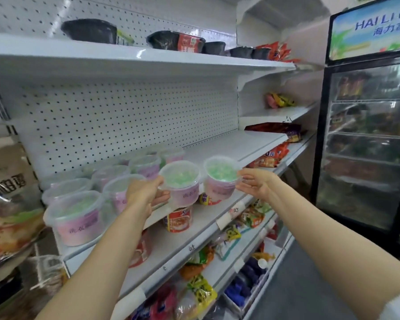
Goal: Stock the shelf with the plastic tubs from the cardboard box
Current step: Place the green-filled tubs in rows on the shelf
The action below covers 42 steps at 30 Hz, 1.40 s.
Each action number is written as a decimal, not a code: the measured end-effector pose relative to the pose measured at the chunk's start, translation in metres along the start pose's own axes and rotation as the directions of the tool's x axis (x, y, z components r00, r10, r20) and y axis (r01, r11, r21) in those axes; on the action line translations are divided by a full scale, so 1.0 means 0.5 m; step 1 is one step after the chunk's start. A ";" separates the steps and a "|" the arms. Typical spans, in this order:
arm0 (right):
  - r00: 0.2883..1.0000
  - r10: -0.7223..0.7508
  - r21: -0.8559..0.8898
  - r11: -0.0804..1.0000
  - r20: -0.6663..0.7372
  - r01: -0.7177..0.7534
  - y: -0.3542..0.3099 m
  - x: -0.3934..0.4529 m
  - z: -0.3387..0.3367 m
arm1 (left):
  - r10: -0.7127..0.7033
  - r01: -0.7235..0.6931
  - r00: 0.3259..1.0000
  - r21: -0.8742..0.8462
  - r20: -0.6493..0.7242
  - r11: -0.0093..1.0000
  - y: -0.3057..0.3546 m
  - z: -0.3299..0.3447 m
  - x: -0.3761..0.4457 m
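Note:
Two clear plastic tubs with pink labels and green contents hang in front of the white middle shelf (pixel 238 146). My left hand (pixel 146 192) grips the left tub (pixel 183 183) by its side and rim. My right hand (pixel 255 183) holds the right tub (pixel 219 179) at its rim, thumb on top and fingers under. Both tubs hover at the shelf's front edge. Several more of the same tubs (pixel 76 215) stand in rows on the left part of that shelf. The cardboard box is not in view.
Black bowls (pixel 90 31) sit on the top shelf. Red cups (pixel 178 219) and snack bags (pixel 199 294) fill the lower shelves. A glass-door fridge (pixel 365 139) stands at the right. Bagged goods (pixel 9 227) lie at the left.

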State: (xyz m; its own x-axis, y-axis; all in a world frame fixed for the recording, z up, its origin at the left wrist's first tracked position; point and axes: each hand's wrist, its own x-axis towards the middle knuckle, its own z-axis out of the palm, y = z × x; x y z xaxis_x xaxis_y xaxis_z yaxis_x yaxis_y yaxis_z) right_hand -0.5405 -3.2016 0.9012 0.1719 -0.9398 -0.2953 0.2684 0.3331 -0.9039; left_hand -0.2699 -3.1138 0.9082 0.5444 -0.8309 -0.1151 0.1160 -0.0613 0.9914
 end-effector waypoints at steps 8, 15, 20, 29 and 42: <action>0.979 0.062 -0.211 0.977 0.196 -0.020 -0.102 0.227 0.036 | 0.047 -0.042 0.939 0.021 -0.342 0.999 0.000 0.087 0.052; 0.942 0.148 -0.293 0.955 0.300 -0.056 -0.116 0.353 0.100 | 0.054 -0.043 0.849 0.033 -0.525 0.999 -0.014 0.103 0.086; 0.934 0.123 -0.299 0.954 0.335 -0.018 -0.120 0.387 0.130 | 0.064 -0.043 0.777 0.049 -0.627 0.998 -0.024 0.096 0.105; 0.847 -0.192 -0.487 0.746 0.495 0.454 0.010 0.408 0.133 | 0.283 -0.007 0.827 0.493 -0.486 0.870 -0.120 0.173 0.082; 0.756 -0.298 -0.421 0.685 0.583 0.595 0.031 0.418 0.144 | 0.332 0.028 0.821 0.612 -0.465 0.790 -0.109 0.113 0.124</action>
State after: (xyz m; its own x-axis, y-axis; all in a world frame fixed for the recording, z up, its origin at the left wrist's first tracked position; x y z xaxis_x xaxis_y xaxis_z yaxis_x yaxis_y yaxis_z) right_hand -0.4321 -3.3876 0.8478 0.6029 -0.7650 0.2265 -0.1133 -0.3631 -0.9248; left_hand -0.2895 -3.1931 0.8509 0.8718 -0.4448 0.2050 -0.4018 -0.4102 0.8187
